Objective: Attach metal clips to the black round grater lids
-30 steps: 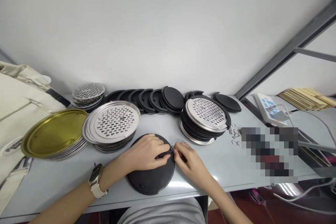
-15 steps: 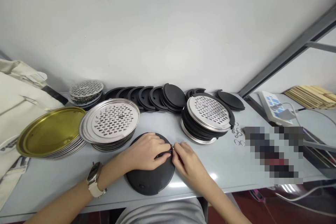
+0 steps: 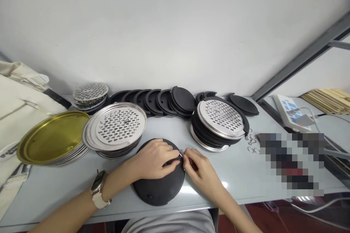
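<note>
- While the left hand (image 3: 157, 158) lies across the black disc (image 3: 161, 191), its fingers are bent and its thumb and forefinger close in at the rim; whether they grip anything there is hidden.
- The right hand (image 3: 201, 165) is closed in a fingertip pinch on a small metal piece (image 3: 181, 154) — probably a ring, though the fingers cover most of it.
- That bright piece shows between the two hands, right at the disc's edge, so the close work at the rim seems under way rather than finished; whether the piece is joined to the disc cannot be told.
- The disc lies flat on the grey surface (image 3: 164, 129), near its front edge, with the left hand resting on it.
- Beyond the hands stand two stacks topped with perforated metal plates, one on the left (image 3: 119, 123) and one on the right (image 3: 222, 116).
- Loose metal rings (image 3: 251, 149) lie to the right of the right stack — apart from the hands. A gold-coloured tray (image 3: 54, 136) sits at the far left.
</note>
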`<move>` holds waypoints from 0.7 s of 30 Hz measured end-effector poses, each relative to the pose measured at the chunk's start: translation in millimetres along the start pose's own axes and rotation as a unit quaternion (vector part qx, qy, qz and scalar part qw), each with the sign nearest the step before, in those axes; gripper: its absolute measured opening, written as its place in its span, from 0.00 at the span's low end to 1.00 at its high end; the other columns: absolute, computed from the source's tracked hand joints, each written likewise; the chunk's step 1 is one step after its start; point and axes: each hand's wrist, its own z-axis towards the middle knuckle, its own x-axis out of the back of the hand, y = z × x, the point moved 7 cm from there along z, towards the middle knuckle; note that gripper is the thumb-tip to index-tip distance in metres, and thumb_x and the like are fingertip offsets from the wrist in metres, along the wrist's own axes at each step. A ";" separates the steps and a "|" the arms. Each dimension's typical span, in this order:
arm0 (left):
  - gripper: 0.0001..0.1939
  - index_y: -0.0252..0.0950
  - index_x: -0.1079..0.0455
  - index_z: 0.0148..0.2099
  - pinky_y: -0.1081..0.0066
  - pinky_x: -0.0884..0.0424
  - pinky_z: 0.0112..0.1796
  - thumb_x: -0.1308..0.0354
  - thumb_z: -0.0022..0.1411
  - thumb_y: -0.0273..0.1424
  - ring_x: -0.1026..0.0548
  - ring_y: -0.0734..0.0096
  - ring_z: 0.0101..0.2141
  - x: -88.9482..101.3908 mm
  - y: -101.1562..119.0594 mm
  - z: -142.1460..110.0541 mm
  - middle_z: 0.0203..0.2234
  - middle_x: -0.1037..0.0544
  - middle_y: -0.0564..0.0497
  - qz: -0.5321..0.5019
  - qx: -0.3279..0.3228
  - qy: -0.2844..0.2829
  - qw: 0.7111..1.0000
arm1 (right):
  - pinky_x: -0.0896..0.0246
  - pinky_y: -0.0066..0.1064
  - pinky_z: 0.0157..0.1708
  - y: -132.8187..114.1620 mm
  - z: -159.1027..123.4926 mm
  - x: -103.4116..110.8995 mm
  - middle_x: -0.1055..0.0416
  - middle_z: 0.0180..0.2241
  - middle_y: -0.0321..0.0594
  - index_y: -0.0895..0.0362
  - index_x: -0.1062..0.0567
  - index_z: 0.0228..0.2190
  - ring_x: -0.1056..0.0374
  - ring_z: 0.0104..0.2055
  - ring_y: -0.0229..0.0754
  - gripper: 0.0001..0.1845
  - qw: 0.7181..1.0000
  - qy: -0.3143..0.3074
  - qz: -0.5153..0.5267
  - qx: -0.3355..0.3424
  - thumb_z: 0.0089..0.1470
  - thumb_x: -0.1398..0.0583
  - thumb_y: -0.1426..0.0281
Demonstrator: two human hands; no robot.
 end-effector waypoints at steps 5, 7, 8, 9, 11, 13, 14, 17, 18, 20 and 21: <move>0.09 0.37 0.38 0.32 0.68 0.40 0.36 0.51 0.66 0.33 0.31 0.70 0.29 0.2 0.0 0.1 0.25 0.29 0.55 0.000 0.003 -0.001 1.000 | 0.51 0.31 0.30 -3.1 0.4 -1.1 0.44 0.24 0.33 0.54 0.48 0.24 0.43 0.29 0.40 0.14 1.000 -0.011 -0.011 0.012 0.62 0.52 0.73; 0.09 0.37 0.38 0.32 0.68 0.40 0.36 0.51 0.66 0.33 0.31 0.70 0.29 0.8 0.4 0.2 0.25 0.30 0.55 -0.003 0.004 -0.004 1.000 | 0.51 0.31 0.29 -2.8 -0.4 -0.9 0.44 0.24 0.33 0.54 0.48 0.24 0.44 0.29 0.39 0.14 1.000 -0.009 -0.014 0.009 0.62 0.52 0.73; 0.09 0.37 0.38 0.32 0.68 0.40 0.36 0.51 0.66 0.33 0.31 0.70 0.29 1.2 0.6 0.2 0.25 0.30 0.55 -0.004 0.004 -0.005 1.000 | 0.51 0.31 0.29 -1.8 -0.7 -0.5 0.44 0.24 0.33 0.54 0.48 0.24 0.44 0.28 0.39 0.15 1.000 -0.006 -0.011 0.004 0.62 0.52 0.73; 0.09 0.37 0.38 0.32 0.68 0.40 0.36 0.51 0.66 0.33 0.31 0.71 0.29 1.5 0.6 0.3 0.25 0.30 0.55 -0.004 0.005 -0.006 1.000 | 0.52 0.30 0.28 -0.3 -0.9 0.0 0.45 0.23 0.32 0.54 0.48 0.24 0.44 0.27 0.38 0.15 1.000 -0.002 -0.006 -0.003 0.62 0.52 0.73; 0.09 0.37 0.38 0.32 0.68 0.40 0.36 0.51 0.66 0.33 0.31 0.71 0.29 1.7 0.6 0.4 0.25 0.30 0.55 -0.003 0.006 -0.008 1.000 | 0.52 0.30 0.26 2.6 -0.9 0.4 0.46 0.22 0.32 0.54 0.48 0.23 0.45 0.26 0.38 0.15 1.000 0.003 0.005 -0.014 0.62 0.51 0.73; 0.09 0.38 0.38 0.32 0.68 0.40 0.36 0.51 0.66 0.33 0.31 0.71 0.29 1.6 0.4 0.5 0.25 0.30 0.55 -0.002 0.007 -0.008 1.000 | 0.53 0.30 0.26 4.4 -0.5 0.3 0.47 0.22 0.31 0.54 0.48 0.23 0.46 0.25 0.37 0.15 1.000 0.002 0.008 -0.020 0.62 0.51 0.72; 0.09 0.38 0.38 0.32 0.68 0.40 0.36 0.51 0.66 0.33 0.31 0.70 0.29 1.4 0.3 0.6 0.25 0.30 0.55 -0.002 0.008 -0.009 1.000 | 0.53 0.29 0.26 4.6 -0.3 0.1 0.47 0.22 0.31 0.54 0.48 0.23 0.46 0.25 0.37 0.15 1.000 0.000 0.007 -0.020 0.61 0.51 0.72; 0.09 0.37 0.38 0.32 0.68 0.40 0.35 0.51 0.66 0.33 0.31 0.70 0.30 1.1 0.3 0.6 0.25 0.30 0.54 -0.004 0.008 -0.009 1.000 | 0.53 0.30 0.26 3.8 0.1 -0.3 0.46 0.22 0.31 0.54 0.48 0.23 0.45 0.26 0.37 0.15 1.000 -0.006 -0.003 -0.017 0.62 0.51 0.72; 0.09 0.37 0.38 0.32 0.68 0.40 0.35 0.51 0.66 0.33 0.31 0.70 0.30 1.0 0.6 0.5 0.25 0.29 0.54 -0.005 0.007 -0.009 1.000 | 0.52 0.30 0.26 3.2 0.2 -0.2 0.46 0.22 0.32 0.54 0.48 0.23 0.45 0.26 0.37 0.15 1.000 -0.007 -0.006 -0.015 0.62 0.51 0.72; 0.09 0.37 0.37 0.32 0.68 0.40 0.35 0.51 0.66 0.33 0.31 0.70 0.29 1.2 0.9 0.4 0.25 0.29 0.54 -0.006 0.005 -0.006 1.000 | 0.52 0.30 0.27 1.9 0.1 -0.1 0.46 0.22 0.32 0.54 0.48 0.23 0.44 0.26 0.38 0.15 1.000 -0.009 -0.010 -0.011 0.62 0.51 0.72; 0.09 0.37 0.37 0.32 0.68 0.40 0.35 0.51 0.66 0.33 0.31 0.70 0.29 1.4 1.0 0.4 0.25 0.29 0.54 -0.008 0.005 -0.004 1.000 | 0.51 0.30 0.27 1.4 0.2 0.0 0.45 0.22 0.32 0.54 0.48 0.23 0.44 0.26 0.38 0.15 1.000 -0.009 -0.012 -0.009 0.62 0.51 0.72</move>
